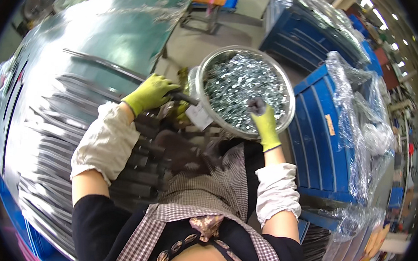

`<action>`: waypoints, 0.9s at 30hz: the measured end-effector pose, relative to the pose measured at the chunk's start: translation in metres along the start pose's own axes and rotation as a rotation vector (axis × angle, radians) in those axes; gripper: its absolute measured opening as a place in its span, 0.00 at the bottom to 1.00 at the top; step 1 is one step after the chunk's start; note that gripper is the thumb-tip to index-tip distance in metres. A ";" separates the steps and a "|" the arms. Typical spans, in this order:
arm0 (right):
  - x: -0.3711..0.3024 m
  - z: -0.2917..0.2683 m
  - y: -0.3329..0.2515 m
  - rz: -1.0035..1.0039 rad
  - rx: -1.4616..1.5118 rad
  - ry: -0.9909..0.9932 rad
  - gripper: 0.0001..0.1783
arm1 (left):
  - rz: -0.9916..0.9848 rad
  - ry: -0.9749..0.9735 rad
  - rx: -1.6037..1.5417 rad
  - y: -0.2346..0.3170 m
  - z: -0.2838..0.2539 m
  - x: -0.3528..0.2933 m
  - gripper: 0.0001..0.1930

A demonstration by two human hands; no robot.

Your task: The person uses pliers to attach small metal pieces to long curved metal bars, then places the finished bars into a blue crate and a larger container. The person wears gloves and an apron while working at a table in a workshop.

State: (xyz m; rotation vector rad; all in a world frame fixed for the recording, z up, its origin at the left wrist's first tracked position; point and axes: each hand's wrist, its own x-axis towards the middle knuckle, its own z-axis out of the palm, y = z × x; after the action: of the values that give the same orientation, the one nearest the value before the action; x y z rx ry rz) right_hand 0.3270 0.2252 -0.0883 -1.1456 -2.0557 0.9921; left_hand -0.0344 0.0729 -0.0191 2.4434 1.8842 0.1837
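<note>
My left hand [149,93], in a yellow-green glove with dark fingertips, is wrapped round a long dark metal tube [110,65]. One end of the tube lies over the green table; its other end [189,99] sticks out past my fingers toward the bucket. My right hand [263,121], gloved the same way, reaches over the near rim into a round metal bucket [289,92]. Small shiny metal pieces [239,81] fill that bucket. The right fingertips are bunched together at the pieces, and what they hold, if anything, cannot be made out.
Many dark tubes [49,158] lie side by side along the green-topped table [107,25] at left. Blue crates [317,136] wrapped in clear plastic film [360,113] stand at right, with another blue crate [295,35] behind. A white tag [199,116] hangs beside the bucket.
</note>
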 end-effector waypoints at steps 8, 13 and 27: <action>-0.031 0.004 -0.063 -0.049 0.288 0.011 0.15 | -0.089 -0.004 -0.070 0.011 -0.009 -0.026 0.24; -0.056 0.006 -0.085 -0.044 0.547 -0.068 0.15 | -0.024 0.052 0.029 0.012 -0.001 -0.024 0.24; -0.091 0.020 -0.102 0.127 0.729 -0.212 0.11 | -0.010 0.068 -0.097 0.003 0.006 -0.018 0.20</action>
State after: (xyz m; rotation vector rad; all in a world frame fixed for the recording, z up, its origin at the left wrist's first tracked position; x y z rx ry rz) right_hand 0.3086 0.1028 -0.0267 -0.8007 -1.5392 1.7909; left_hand -0.0350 0.0552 -0.0257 2.3926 1.8667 0.3542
